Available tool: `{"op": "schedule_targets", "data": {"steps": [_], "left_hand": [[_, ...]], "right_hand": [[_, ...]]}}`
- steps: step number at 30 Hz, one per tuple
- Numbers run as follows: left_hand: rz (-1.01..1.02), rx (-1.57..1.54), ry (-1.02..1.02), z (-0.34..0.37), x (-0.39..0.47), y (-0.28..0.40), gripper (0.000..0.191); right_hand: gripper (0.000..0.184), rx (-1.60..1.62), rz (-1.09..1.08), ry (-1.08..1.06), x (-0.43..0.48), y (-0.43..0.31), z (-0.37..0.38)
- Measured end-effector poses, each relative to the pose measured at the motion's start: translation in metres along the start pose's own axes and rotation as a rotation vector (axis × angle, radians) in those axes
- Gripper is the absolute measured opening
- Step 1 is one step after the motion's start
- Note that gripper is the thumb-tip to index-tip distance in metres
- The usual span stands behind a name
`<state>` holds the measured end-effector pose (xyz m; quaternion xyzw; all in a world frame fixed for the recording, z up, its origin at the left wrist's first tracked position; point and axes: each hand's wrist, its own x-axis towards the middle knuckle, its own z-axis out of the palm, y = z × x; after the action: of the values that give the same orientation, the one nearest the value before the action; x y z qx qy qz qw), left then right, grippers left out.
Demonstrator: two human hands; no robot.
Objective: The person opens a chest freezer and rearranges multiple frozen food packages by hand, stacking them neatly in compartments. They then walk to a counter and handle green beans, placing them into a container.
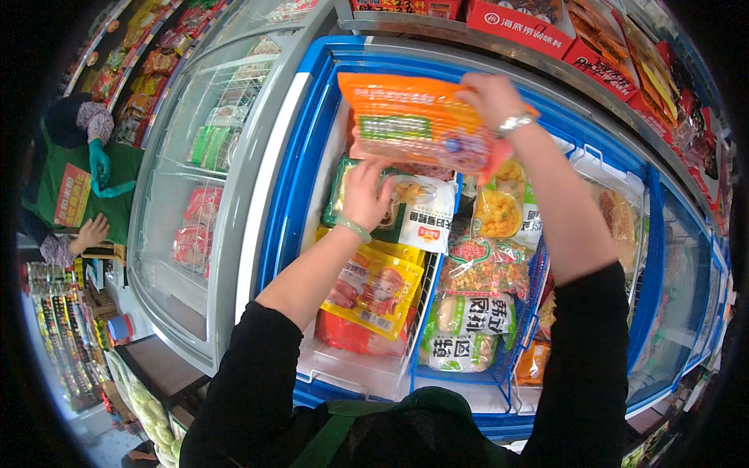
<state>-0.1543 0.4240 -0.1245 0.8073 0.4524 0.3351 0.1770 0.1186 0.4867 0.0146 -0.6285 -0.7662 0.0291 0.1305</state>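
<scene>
My right hand [491, 102] grips an orange printed plastic food bag [404, 120] by its upper right corner, above the open chest freezer. Below the bag's lower edge is my left hand [367, 196], with a pale green bangle at the wrist. Its fingers are slightly apart and reach to that edge; whether they touch it is hard to tell. Under this hand lie a dark green package [335, 193] and a white-and-green food package [427, 213]. Yellow sausage packs [380, 286] lie closer to me, over a red package [357, 333].
A blue wire basket [485, 379] holds bags of mixed vegetables [485, 263] and white-and-green packs [468, 333]. Blue freezer rims [281, 216] and wire dividers surround the goods. A glass-topped freezer [175, 222] stands left, with a co-worker in a green apron [117, 187] beyond. Boxed goods [521, 26] line the far shelf.
</scene>
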Motion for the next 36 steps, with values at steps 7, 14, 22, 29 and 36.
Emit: {"op": "schedule_targets", "data": {"steps": [7, 14, 22, 29, 36], "left_hand": [[0.041, 0.248, 0.028, 0.002, 0.054, -0.027, 0.064], [-0.035, 0.534, -0.166, 0.044, 0.11, -0.03, 0.09], [0.05, 0.431, -0.329, 0.026, 0.145, -0.055, 0.075], [0.326, 0.42, -0.355, 0.011, 0.184, -0.044, 0.025], [0.488, 0.519, -0.252, 0.013, 0.203, -0.063, 0.023]], "right_hand": [[0.061, -0.064, 0.138, -0.079, -0.025, -0.016, 0.115], [0.089, -0.223, 0.262, 0.023, -0.04, 0.004, 0.133], [0.089, -0.154, 0.216, 0.108, -0.048, 0.008, 0.141], [0.071, 0.016, 0.306, 0.279, -0.045, 0.013, 0.141], [0.057, 0.165, 0.33, 0.37, -0.039, 0.007, 0.146]]}}
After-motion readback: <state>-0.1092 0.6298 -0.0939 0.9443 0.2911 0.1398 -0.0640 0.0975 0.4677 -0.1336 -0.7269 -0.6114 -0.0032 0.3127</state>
